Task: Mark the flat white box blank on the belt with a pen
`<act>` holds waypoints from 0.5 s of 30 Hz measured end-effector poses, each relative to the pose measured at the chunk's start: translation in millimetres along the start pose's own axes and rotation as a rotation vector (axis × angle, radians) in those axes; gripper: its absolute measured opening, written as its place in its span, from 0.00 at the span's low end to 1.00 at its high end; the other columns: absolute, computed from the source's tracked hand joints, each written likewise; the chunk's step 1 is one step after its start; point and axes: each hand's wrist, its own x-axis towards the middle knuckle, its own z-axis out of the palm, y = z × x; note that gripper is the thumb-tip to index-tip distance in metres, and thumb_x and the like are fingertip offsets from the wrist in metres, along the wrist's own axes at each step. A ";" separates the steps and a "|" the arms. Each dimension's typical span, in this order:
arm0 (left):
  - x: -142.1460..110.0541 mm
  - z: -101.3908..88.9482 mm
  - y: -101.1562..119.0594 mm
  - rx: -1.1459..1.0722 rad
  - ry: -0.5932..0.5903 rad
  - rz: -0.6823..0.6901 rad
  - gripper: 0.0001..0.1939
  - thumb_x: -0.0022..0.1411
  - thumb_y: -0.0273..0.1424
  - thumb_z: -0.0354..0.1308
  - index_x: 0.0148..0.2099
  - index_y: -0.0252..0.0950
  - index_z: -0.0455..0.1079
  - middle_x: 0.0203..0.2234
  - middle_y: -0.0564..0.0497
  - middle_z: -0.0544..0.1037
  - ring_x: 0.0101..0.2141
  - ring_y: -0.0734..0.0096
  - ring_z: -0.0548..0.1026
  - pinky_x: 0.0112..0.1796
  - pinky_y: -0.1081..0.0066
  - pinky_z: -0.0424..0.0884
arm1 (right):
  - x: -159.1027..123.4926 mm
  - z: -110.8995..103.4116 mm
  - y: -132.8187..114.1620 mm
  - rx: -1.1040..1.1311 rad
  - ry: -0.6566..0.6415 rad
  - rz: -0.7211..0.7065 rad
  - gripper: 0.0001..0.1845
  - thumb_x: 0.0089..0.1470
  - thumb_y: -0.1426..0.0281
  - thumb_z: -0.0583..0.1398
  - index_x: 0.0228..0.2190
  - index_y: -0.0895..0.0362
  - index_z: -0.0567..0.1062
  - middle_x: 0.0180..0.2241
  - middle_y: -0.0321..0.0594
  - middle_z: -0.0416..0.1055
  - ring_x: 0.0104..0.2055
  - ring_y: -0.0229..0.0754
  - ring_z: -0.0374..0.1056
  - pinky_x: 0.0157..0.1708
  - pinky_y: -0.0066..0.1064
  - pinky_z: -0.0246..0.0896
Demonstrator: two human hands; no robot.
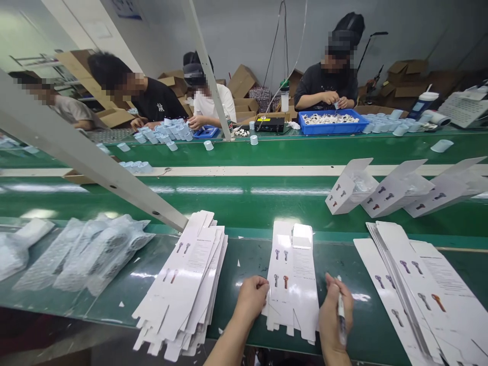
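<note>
L hand [250, 297] rests on the left edge of a flat carton [293, 277] lying on the green surface [114, 300] right in front, fingers bent together onto the card. R hand [335, 312] sits just beside the carton's right edge, fingers clamped on a pen [341, 317]. Stack of flat cartons [183, 290] to the left, another stack [419, 292] to the right. Bubble bags [87, 254] far left. Folded boxes [396, 190] on the belt [244, 201] behind. Other people work across it, w/ a blue tray [330, 122] and pale cups [168, 132].
</note>
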 end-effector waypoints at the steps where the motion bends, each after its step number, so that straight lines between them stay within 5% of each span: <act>1: 0.0 0.6 1.0 0.008 0.001 0.003 0.10 0.59 0.23 0.51 0.33 0.32 0.74 0.20 0.53 0.74 0.20 0.74 0.70 0.25 0.75 0.66 | 1.3 0.8 0.8 -0.056 -0.045 -0.014 0.24 0.59 0.51 0.51 0.44 0.57 0.72 0.49 0.52 0.69 0.52 0.56 0.64 0.50 0.48 0.58; 7: -1.6 5.1 7.8 0.057 0.051 0.009 0.07 0.57 0.24 0.55 0.32 0.33 0.75 0.26 0.49 0.78 0.25 0.70 0.73 0.29 0.73 0.65 | -0.8 8.0 5.0 -0.086 -0.110 0.003 0.29 0.58 0.48 0.51 0.47 0.58 0.71 0.50 0.54 0.70 0.53 0.59 0.65 0.51 0.51 0.59; 11: -6.0 7.8 14.6 0.035 0.020 -0.029 0.12 0.60 0.27 0.51 0.25 0.34 0.70 0.16 0.54 0.70 0.18 0.73 0.65 0.24 0.73 0.60 | 2.9 5.9 3.5 0.083 -0.148 0.131 0.30 0.58 0.48 0.51 0.48 0.59 0.70 0.49 0.56 0.70 0.49 0.57 0.69 0.44 0.48 0.67; 15: -21.2 -8.0 20.9 0.038 0.039 0.039 0.13 0.57 0.25 0.53 0.21 0.36 0.64 0.17 0.56 0.67 0.22 0.74 0.66 0.27 0.74 0.60 | 10.1 -4.0 1.2 0.161 -0.201 0.167 0.32 0.56 0.46 0.52 0.47 0.59 0.71 0.46 0.56 0.72 0.43 0.57 0.72 0.38 0.47 0.69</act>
